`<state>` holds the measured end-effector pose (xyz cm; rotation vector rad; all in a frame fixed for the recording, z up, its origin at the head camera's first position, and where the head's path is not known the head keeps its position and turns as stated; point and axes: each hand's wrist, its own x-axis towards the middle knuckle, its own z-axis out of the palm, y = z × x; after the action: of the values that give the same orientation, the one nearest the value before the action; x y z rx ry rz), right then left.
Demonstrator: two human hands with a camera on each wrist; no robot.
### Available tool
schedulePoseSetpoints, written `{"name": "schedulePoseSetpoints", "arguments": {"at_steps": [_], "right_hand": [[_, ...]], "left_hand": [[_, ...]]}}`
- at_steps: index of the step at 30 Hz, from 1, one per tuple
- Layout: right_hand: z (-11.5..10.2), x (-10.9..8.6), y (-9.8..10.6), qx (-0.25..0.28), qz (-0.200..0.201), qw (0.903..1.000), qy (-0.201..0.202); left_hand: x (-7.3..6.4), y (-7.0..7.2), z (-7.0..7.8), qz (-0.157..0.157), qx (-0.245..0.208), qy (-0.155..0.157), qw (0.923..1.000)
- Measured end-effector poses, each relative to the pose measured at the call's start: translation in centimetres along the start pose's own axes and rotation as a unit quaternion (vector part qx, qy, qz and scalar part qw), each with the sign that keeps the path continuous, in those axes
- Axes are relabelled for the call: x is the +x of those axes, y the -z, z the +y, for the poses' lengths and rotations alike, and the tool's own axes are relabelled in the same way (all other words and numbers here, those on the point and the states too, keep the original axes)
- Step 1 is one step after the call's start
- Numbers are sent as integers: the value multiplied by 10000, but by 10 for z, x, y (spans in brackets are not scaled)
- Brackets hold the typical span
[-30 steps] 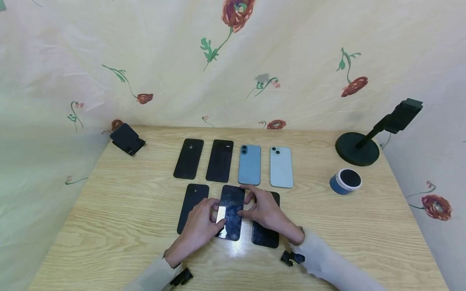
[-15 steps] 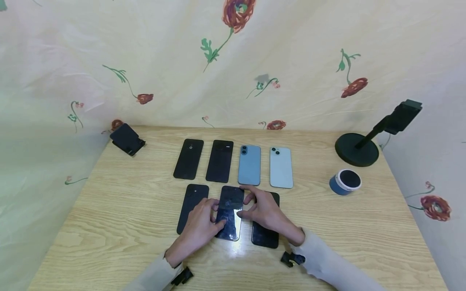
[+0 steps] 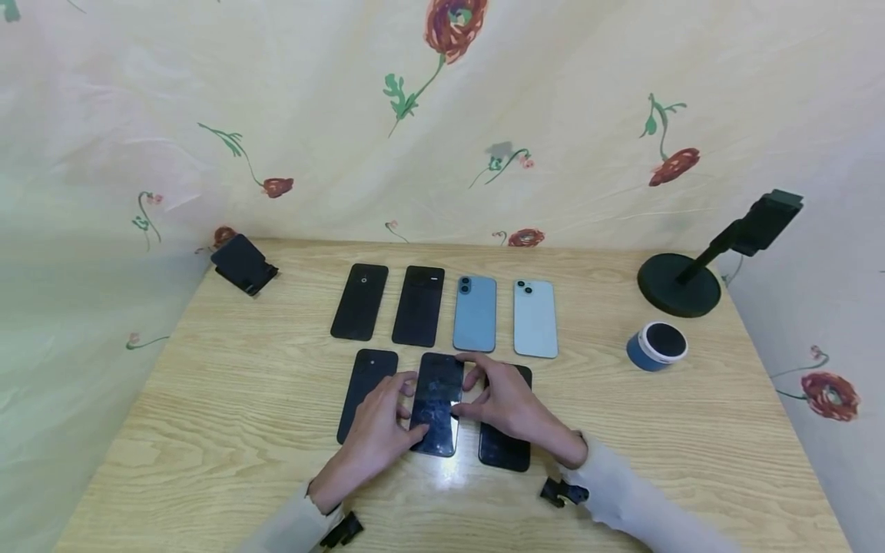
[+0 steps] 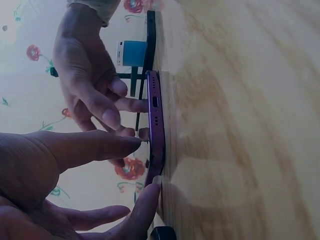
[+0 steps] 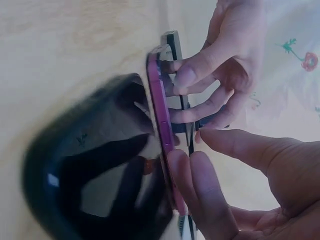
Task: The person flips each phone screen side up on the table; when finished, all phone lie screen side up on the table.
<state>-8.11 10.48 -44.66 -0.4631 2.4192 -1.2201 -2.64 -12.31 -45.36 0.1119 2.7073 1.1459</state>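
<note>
While the purple-edged smartphone (image 3: 437,388) lies between them, long axis running near to far, the left hand (image 3: 379,424) and right hand (image 3: 508,398) hold its opposite long edges.

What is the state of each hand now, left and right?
Left hand: holding the purple-edged phone at its left edge.
Right hand: holding the same phone at its right edge.
</note>
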Motion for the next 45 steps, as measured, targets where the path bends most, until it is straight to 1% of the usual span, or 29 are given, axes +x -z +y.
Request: {"name": "schedulePoseSetpoints", "arguments": {"at_steps": [7, 13, 16, 21, 29, 35, 41, 45], "right_hand": [[-11, 6, 0, 70, -209, 9995, 236], [-21, 15, -6, 80, -388, 9984, 391], [-25, 19, -8, 62, -478, 9978, 460], [-29, 29, -11, -4, -615, 9966, 540], [-36, 45, -16, 116, -829, 9940, 708], [-44, 58, -22, 118, -868, 9924, 865], [-46, 70, -25, -23, -888, 9916, 943], [-47, 77, -27, -53, -925, 9926, 781]], "left_hand": [[-6, 3, -4, 81, -303, -132, 9994], [-11, 6, -6, 384, -445, -265, 9979], [-12, 9, -7, 541, -465, -242, 9972], [-15, 15, -11, 712, -446, -221, 9962], [-20, 25, -17, 893, -22, -229, 9957], [-24, 29, -21, 1023, 542, -235, 9930], [-25, 31, -24, 993, 826, 4, 9916], [-27, 32, -26, 880, 986, 131, 9911]]}}
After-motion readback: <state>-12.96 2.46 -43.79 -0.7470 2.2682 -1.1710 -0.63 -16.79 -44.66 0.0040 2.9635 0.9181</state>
